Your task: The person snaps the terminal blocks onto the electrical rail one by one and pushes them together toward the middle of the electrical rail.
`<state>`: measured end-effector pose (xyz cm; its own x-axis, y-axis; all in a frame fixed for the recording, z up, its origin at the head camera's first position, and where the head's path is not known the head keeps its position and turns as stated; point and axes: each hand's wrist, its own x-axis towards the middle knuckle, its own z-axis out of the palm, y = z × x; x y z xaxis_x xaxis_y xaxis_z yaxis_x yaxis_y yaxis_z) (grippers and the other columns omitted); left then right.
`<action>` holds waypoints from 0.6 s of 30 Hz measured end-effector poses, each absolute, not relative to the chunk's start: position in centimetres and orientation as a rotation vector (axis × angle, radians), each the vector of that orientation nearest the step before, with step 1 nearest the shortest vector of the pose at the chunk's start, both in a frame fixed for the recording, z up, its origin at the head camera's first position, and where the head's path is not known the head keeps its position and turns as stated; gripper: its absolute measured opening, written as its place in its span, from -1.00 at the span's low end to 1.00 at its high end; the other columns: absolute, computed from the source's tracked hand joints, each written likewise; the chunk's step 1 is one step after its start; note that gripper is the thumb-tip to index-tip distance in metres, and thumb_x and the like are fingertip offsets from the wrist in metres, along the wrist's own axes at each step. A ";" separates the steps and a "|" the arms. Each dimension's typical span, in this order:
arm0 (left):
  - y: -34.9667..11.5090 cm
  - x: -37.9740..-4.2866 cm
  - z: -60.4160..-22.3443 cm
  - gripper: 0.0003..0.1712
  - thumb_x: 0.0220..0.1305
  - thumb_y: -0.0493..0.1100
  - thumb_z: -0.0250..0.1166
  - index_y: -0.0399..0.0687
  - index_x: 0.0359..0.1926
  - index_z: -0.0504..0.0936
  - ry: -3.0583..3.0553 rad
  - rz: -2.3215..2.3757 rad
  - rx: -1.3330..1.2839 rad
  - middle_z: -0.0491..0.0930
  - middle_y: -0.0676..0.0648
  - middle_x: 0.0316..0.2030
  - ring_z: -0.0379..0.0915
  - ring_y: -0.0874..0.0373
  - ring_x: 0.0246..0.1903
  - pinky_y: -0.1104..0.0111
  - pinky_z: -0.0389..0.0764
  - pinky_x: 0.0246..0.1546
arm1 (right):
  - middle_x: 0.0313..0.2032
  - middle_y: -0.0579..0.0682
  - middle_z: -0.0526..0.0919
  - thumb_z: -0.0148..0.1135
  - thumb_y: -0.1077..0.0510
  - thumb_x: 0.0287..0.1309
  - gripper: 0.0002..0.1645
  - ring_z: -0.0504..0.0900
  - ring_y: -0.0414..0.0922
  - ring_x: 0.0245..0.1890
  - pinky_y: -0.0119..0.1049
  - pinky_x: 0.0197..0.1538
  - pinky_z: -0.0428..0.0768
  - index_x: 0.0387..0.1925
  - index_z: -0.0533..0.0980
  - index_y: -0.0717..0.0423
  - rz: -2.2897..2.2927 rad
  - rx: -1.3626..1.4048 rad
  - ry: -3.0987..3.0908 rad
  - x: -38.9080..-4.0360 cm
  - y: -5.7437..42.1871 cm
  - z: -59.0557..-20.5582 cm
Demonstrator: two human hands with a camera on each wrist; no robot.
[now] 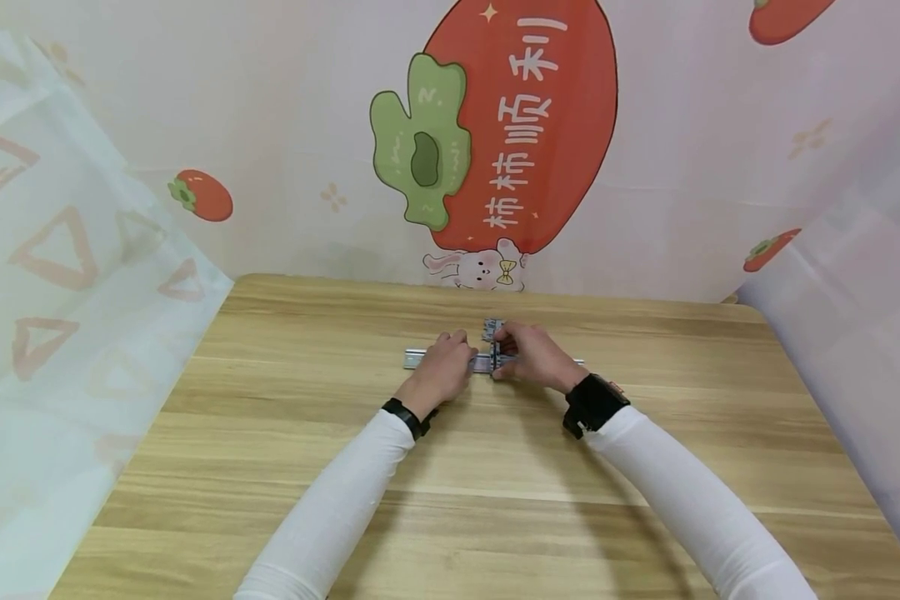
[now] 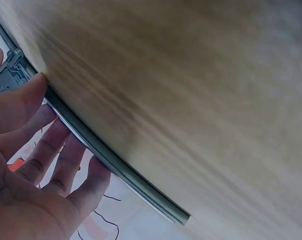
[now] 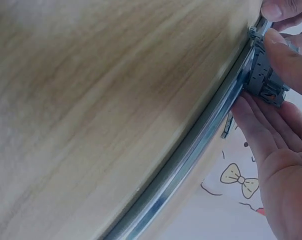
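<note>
In the head view, we see a DIN rail (image 1: 414, 358) on the wooden tabletop (image 1: 285, 467), roughly parallel to the far edge and about midway between the left and right edges. A grey terminal block (image 1: 495, 358) stands across the rail near its middle. Our right hand (image 1: 536, 357) clamps that block between thumb and fingers, while our left hand (image 1: 444, 367) grips the rail just to the left. A small cluster of grey modules (image 1: 490, 328) sits between the rail and the far edge, close behind our right fingertips; a careless sweep of that hand could scatter it.

In the left wrist view, our thumb presses the rail's near side and the fingers line its far side, so it is pinched between them. The rail's left end runs on past our hand, unheld; pressing hard on the block off-centre might rock or skid it over the smooth wood. Our left thumb also lies close beside the block and could get nipped.

In the right wrist view, thumb and fingers straddle the block on the rail. We cannot tell whether its foot has latched on both rail lips; if only one has caught, a tilted push could pop it loose or strain the plastic clip.
</note>
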<state>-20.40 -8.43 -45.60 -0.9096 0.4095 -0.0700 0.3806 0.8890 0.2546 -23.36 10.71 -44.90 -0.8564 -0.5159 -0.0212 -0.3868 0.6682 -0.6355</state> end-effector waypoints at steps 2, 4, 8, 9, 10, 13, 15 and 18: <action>-8.4 -20.4 -45.6 -0.68 0.43 -0.24 0.26 -0.17 0.14 0.69 2.935 0.364 0.613 0.50 -0.14 0.04 0.44 -0.09 -0.01 0.14 0.58 -0.06 | -0.06 0.14 0.70 0.63 0.24 -0.06 -0.40 0.70 0.00 -0.04 -0.15 0.06 0.64 0.02 0.53 0.29 -0.931 -0.734 2.692 -23.4 10.7 -45.0; -8.4 -20.4 -45.7 -0.69 0.43 -0.24 0.25 -0.17 0.13 0.70 2.935 0.365 0.611 0.50 -0.14 0.03 0.44 -0.09 -0.02 0.13 0.59 -0.07 | -0.06 0.14 0.69 0.63 0.24 -0.05 -0.40 0.70 -0.01 -0.04 -0.16 0.06 0.64 0.02 0.53 0.29 -0.921 -0.728 2.695 -23.4 10.6 -45.0; -8.4 -20.4 -45.6 -0.69 0.41 -0.26 0.26 -0.17 0.12 0.71 2.942 0.359 0.611 0.51 -0.14 0.03 0.44 -0.09 -0.01 0.12 0.59 -0.06 | -0.07 0.14 0.69 0.63 0.24 -0.05 -0.40 0.70 -0.02 -0.06 -0.14 0.05 0.64 0.02 0.52 0.29 -0.903 -0.735 2.713 -23.2 10.5 -44.9; -8.4 -20.4 -45.6 -0.69 0.41 -0.26 0.26 -0.17 0.12 0.71 2.942 0.360 0.610 0.50 -0.14 0.03 0.44 -0.09 -0.01 0.12 0.59 -0.06 | -0.07 0.14 0.69 0.63 0.24 -0.05 -0.40 0.70 -0.02 -0.07 -0.14 0.05 0.64 0.02 0.52 0.28 -0.901 -0.737 2.717 -23.2 10.5 -44.9; -8.4 -20.4 -45.6 -0.69 0.40 -0.26 0.27 -0.17 0.12 0.70 2.941 0.361 0.610 0.50 -0.14 0.04 0.43 -0.09 -0.01 0.12 0.59 -0.06 | -0.07 0.13 0.69 0.63 0.24 -0.05 -0.40 0.69 -0.02 -0.07 -0.14 0.05 0.64 0.02 0.52 0.28 -0.901 -0.738 2.721 -23.1 10.5 -44.9; -8.3 -20.4 -45.6 -0.69 0.40 -0.27 0.26 -0.17 0.12 0.70 2.936 0.364 0.604 0.50 -0.14 0.04 0.43 -0.09 -0.01 0.12 0.58 -0.05 | -0.08 0.12 0.69 0.63 0.24 -0.05 -0.40 0.69 -0.04 -0.08 -0.15 0.05 0.64 0.02 0.52 0.28 -0.897 -0.745 2.731 -23.1 10.5 -45.0; -8.3 -20.4 -45.6 -0.70 0.41 -0.27 0.26 -0.17 0.11 0.70 2.931 0.370 0.595 0.50 -0.14 0.04 0.42 -0.09 0.00 0.12 0.58 -0.05 | -0.08 0.13 0.69 0.63 0.24 -0.04 -0.40 0.69 -0.04 -0.08 -0.14 0.04 0.64 0.02 0.52 0.28 -0.893 -0.751 2.736 -23.0 10.4 -45.0; -8.3 -20.4 -45.5 -0.71 0.42 -0.27 0.25 -0.17 0.09 0.71 2.928 0.374 0.586 0.50 -0.14 0.04 0.42 -0.09 0.00 0.11 0.58 -0.04 | -0.09 0.13 0.69 0.62 0.25 -0.03 -0.41 0.69 -0.04 -0.09 -0.14 0.04 0.64 0.02 0.52 0.29 -0.883 -0.758 2.741 -22.9 10.4 -44.9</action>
